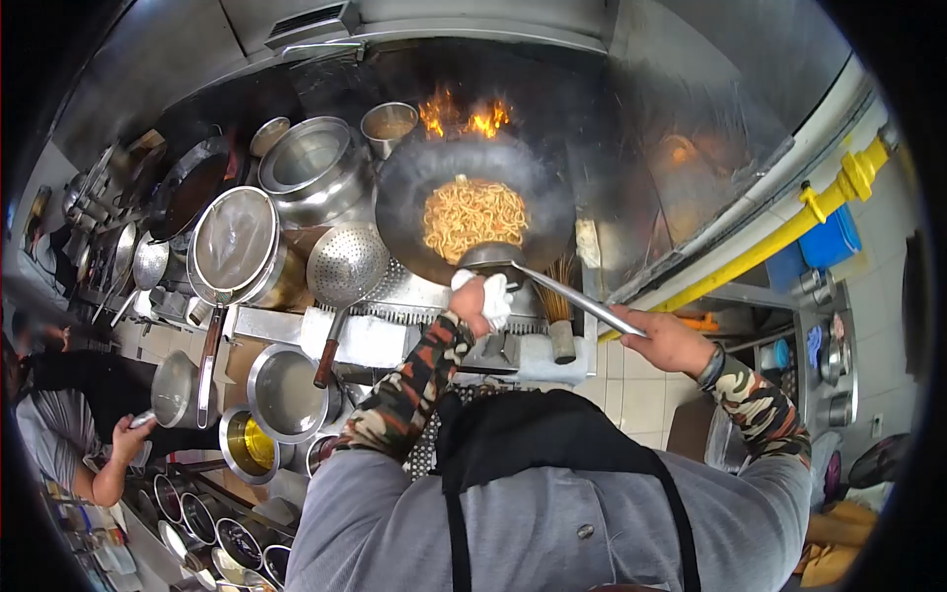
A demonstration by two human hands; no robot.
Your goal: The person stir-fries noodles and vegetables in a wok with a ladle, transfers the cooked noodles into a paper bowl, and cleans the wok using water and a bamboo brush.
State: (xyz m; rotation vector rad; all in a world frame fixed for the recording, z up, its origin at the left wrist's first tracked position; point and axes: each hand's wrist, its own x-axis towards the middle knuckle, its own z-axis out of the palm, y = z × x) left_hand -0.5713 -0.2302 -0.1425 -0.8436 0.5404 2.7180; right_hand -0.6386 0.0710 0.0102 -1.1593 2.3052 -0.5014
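Smoke-darkened metal forms the wall (582, 109) behind the range, and a glossy yellow pipe (750, 264) runs along the right side above pale square floor tiles (631, 395). Ragged orange flames (486, 118) rise at the far rim of the wok (547, 202), a wide, round, blackened bowl with a thin haze over it.

My left hand (472, 304) is closed on a crumpled white cloth (498, 301), pressed against the wok's near rim. My right hand (671, 342) is wrapped around the end of the ladle's long, smooth metal handle; the ladle (491, 256) has its rounded bowl at the near inside edge of the wok, beside the noodles.

The noodles (475, 219) lie in the middle of the wok in a loose, tangled heap, thick and golden brown, with a moist sheen and a few paler bits at the top.

Just right of the cloth stands a brush (562, 340), its stiff, straw-like bristles fanned out above a bound grip. To the left, a skimmer (345, 264) full of small round holes has a reddish-brown handle, and beyond it lies a sieve (235, 237) of fine grey mesh. Farther left, a co-worker's hand (128, 441) holds a dull metal scoop (176, 389).
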